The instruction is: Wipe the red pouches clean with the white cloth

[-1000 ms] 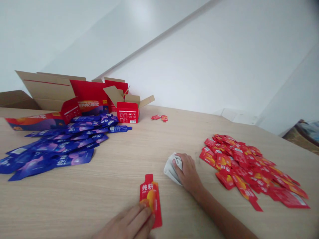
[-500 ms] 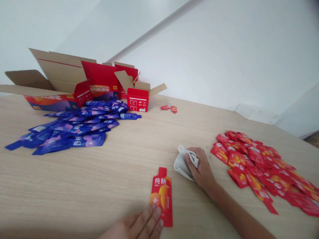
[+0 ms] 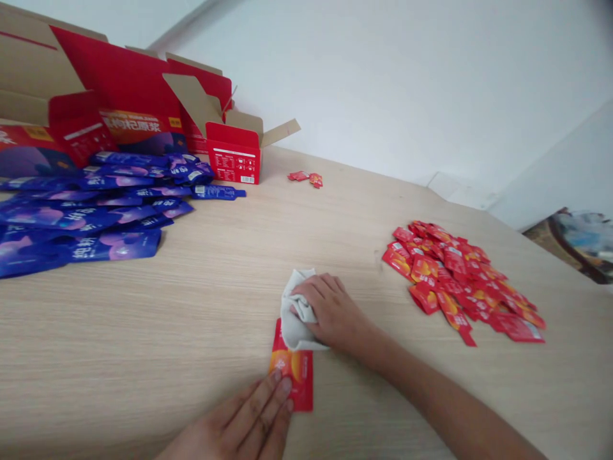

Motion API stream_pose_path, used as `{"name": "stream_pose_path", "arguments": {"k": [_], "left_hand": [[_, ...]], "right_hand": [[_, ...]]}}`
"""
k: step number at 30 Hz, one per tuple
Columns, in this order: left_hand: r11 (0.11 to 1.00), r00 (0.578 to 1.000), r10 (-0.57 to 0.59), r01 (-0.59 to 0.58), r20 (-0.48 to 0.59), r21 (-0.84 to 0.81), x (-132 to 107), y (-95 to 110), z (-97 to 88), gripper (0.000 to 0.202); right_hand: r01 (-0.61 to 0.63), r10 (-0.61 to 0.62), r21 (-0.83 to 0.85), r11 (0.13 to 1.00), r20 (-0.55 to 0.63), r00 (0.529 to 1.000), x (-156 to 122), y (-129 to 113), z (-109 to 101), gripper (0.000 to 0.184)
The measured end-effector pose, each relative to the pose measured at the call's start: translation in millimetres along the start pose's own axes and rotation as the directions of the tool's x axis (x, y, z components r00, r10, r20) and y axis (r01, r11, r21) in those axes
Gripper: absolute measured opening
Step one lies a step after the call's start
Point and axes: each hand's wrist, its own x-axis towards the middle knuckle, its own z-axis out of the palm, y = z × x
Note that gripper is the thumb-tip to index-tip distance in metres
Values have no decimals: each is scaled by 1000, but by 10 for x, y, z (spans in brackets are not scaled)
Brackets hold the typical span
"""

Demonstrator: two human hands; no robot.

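Fingers [image 3: 272, 406] of the left hand [image 3: 230, 421] lie extended on a red pouch [image 3: 302, 386]; those of the right hand [image 3: 338, 313] grasp a white cloth [image 3: 295, 332]. Relative to this pouch: tabletop [image 3: 205, 306] beneath; opened boxes [image 3: 138, 83] beyond, left; blue pouches [image 3: 86, 217] left; red pile [image 3: 460, 275] right; cloth over its upper part. Apparent step: wiping. Next stroke likely calls for steady left-hand pressure.

A pale wood-grain table [image 3: 230, 268] meets a white wall [image 3: 383, 96] crossed by a grey diagonal strip [image 3: 184, 23].

Head cam faces fwd/dn over nearby tbl [image 3: 215, 313] twd wall [image 3: 383, 96].
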Motion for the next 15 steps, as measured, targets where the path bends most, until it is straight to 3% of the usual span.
{"name": "stream_pose_path", "arguments": {"k": [4, 6, 8, 10, 12, 15], "left_hand": [[1000, 1000, -3, 3, 6, -19, -39, 4, 19, 42], [1000, 1000, 2, -2, 8, -15, -49, 27, 38, 40], [1000, 1000, -7, 7, -6, -13, -44, 50, 55, 34], [998, 999, -41, 40, -24, -39, -28, 69, 66, 26], [993, 996, -79, 75, -46, -86, -16, 79, 65, 21], [992, 997, -72, 69, -24, -109, -19, 82, 35, 21]], "right_hand": [[-101, 94, -47, 994, -126, 988, 10, 160, -121, 24], [-98, 106, 44, 994, -265, 958, -21, 60, -210, 22], [2, 48, 153, 988, -321, 946, -65, -129, -272, 22], [144, -94, 212, 967, -227, 969, -110, -323, -282, 23], [222, -214, 228, 948, -62, 975, -139, -440, -239, 24], [167, -178, 159, 973, 54, 983, -131, -393, -127, 25]]}}
